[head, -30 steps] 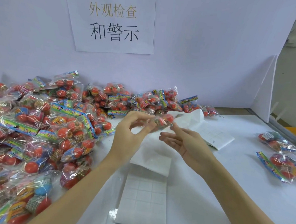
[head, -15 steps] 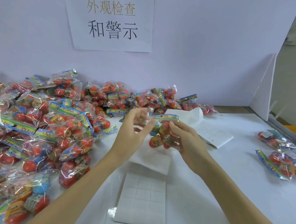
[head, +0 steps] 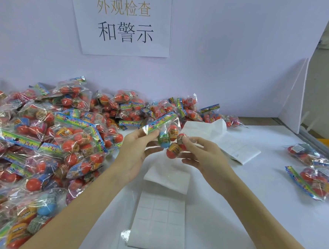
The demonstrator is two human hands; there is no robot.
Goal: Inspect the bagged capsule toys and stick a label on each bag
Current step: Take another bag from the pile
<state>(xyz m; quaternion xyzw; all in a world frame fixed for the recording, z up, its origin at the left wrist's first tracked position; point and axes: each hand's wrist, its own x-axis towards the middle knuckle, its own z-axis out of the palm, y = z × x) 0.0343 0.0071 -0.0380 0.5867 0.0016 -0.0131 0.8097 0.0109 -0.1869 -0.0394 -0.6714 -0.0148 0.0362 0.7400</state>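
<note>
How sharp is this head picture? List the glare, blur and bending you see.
Head view: even, soft light with faint shadows; white glints on the heap of bags and the held bag; the label sheet shines at its lower left corner; the right-hand panel leans from wide-angle bending; edges look slightly soft.

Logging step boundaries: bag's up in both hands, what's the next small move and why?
Probably free the right hand and reach down to the label sheet for a sticker. Both hands grip the held bag above the sheet, the left hand at its header; no label is visible on it.
</note>
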